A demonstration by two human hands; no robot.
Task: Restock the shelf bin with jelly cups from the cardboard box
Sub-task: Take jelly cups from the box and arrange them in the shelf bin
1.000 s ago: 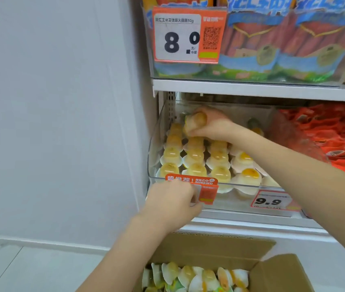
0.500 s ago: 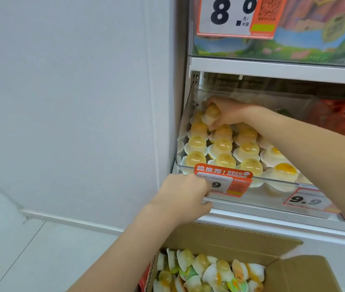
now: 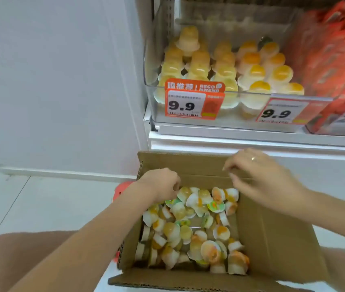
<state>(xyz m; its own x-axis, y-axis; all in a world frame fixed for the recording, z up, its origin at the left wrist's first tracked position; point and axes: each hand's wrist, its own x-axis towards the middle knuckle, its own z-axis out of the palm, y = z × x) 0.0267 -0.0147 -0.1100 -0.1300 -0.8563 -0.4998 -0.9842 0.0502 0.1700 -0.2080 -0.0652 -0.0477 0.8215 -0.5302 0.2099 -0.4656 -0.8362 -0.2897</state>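
Both hands hang over the open cardboard box point(image 3: 272, 239), left hand point(image 3: 163, 184) curled empty, right hand point(image 3: 260, 175) loosely spread, jelly cups point(image 3: 190, 226) heaped just beneath for grabbing, shelf bin point(image 3: 152, 81) above.

- Bright, even indoor light; shadows are faint and soft.
- Motion blur smears the red packets point(image 3: 333, 49) at the right edge and softens the right hand point(image 3: 260, 175).
- Wide-angle distortion bends the shelf edge point(image 3: 251, 142).
- Overall focus is slightly soft.
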